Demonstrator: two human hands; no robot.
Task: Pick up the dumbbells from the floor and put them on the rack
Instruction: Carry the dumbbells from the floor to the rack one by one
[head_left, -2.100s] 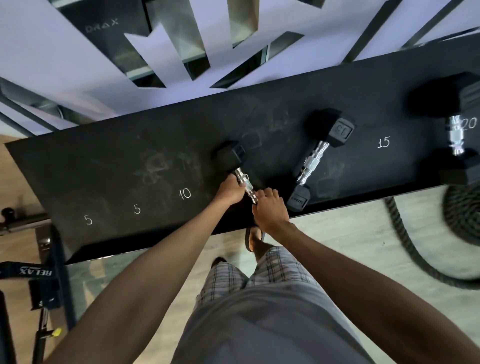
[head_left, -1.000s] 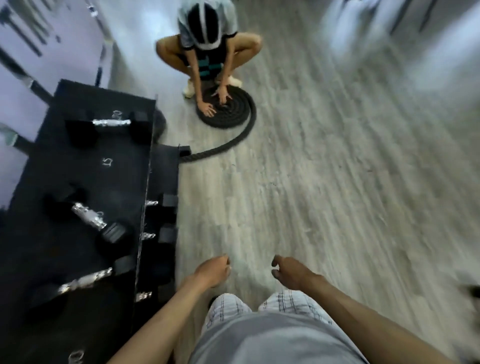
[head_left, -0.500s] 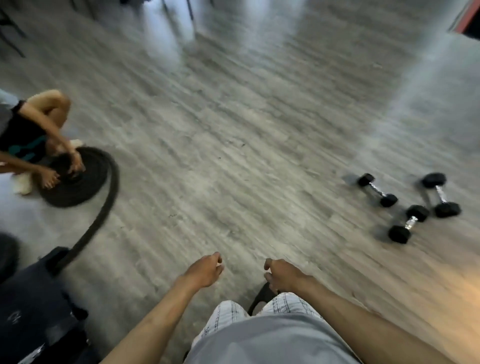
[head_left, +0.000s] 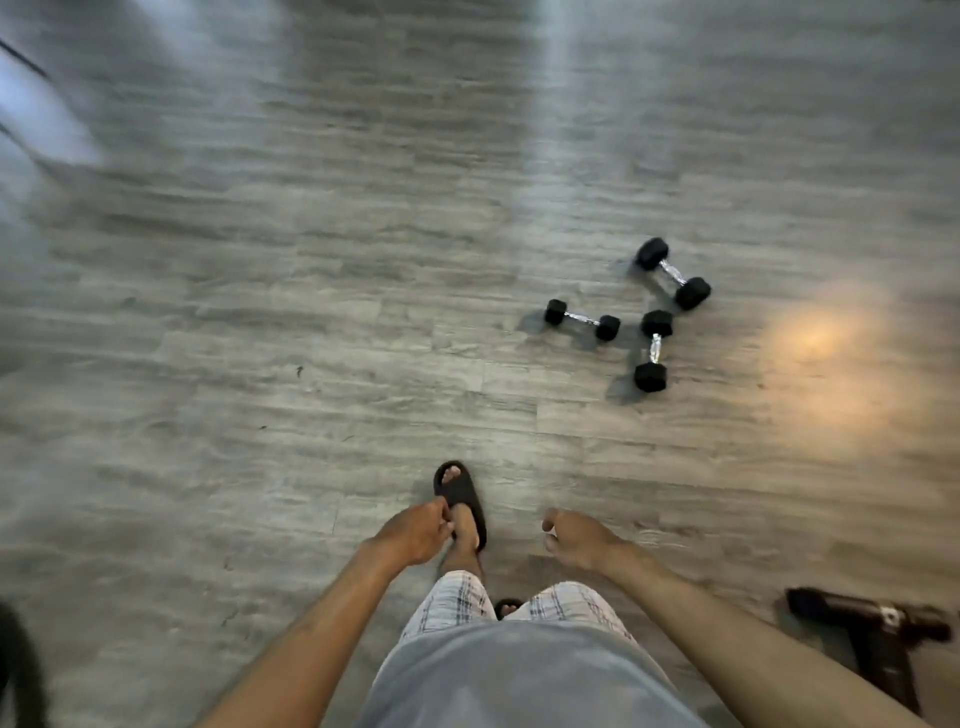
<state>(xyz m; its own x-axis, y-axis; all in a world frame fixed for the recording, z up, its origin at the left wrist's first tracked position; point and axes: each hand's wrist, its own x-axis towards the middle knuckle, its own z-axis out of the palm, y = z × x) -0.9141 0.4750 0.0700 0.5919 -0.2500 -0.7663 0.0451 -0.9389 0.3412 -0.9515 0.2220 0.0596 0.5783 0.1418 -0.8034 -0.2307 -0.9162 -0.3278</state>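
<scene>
Three black hex dumbbells with chrome handles lie on the grey plank floor ahead and to the right: a small one (head_left: 582, 319) on the left, one (head_left: 653, 351) lying front to back beside it, and a larger one (head_left: 673, 273) behind them. My left hand (head_left: 413, 532) hangs in front of me with fingers loosely curled, holding nothing. My right hand (head_left: 576, 538) also hangs loosely curled and holds nothing. Both hands are well short of the dumbbells. The rack is out of view.
My foot in a black slide sandal (head_left: 460, 499) steps forward on the floor. A dark metal piece of equipment (head_left: 872, 629) lies on the floor at the lower right. A dark blurred shape (head_left: 15, 670) shows at the lower left edge.
I let go of the dumbbell on the rack and turned away. The rack, the rope and the crouching person have left the view; the floor dumbbells are now closer and more central.
</scene>
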